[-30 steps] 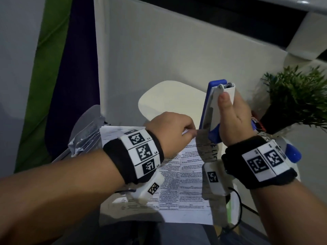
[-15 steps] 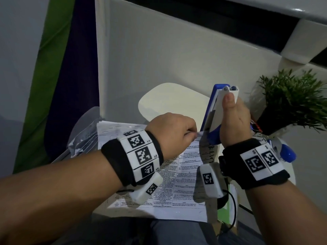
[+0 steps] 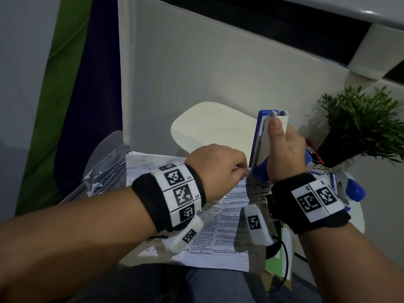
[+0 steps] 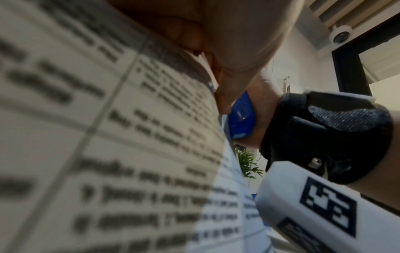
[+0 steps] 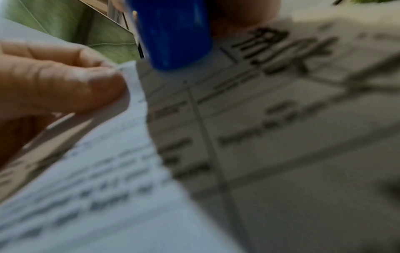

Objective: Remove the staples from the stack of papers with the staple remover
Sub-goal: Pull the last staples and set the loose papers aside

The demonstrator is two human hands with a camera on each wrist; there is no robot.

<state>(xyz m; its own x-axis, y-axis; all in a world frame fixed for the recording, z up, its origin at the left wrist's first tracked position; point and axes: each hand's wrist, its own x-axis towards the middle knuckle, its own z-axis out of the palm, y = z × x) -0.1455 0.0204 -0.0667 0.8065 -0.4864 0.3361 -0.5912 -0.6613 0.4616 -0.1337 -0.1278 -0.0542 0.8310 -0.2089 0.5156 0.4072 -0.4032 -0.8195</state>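
Note:
A stack of printed papers [image 3: 220,228] lies on a small white table, its text blurred in both wrist views. My right hand [image 3: 286,158] grips a blue and white staple remover [image 3: 261,145] held upright, thumb along its white top, its blue lower end [image 5: 175,34] down on the paper's far edge. My left hand [image 3: 216,169] pinches the top edge of the paper [image 5: 129,89] right beside the tool's tip. A row of staples [image 3: 157,159] shows along the far edge of the stack. The tool's tip is hidden by my hands.
A potted green plant [image 3: 358,127] stands at the right. A blue and white stapler [image 3: 347,189] lies behind my right wrist. A crumpled clear plastic bag [image 3: 107,171] sits left of the papers. A white panel [image 3: 218,73] rises behind the table.
The view shifted slightly; both hands keep their holds at the paper's top edge. The staple remover stays upright, sitting a little lower in view than one second ago.

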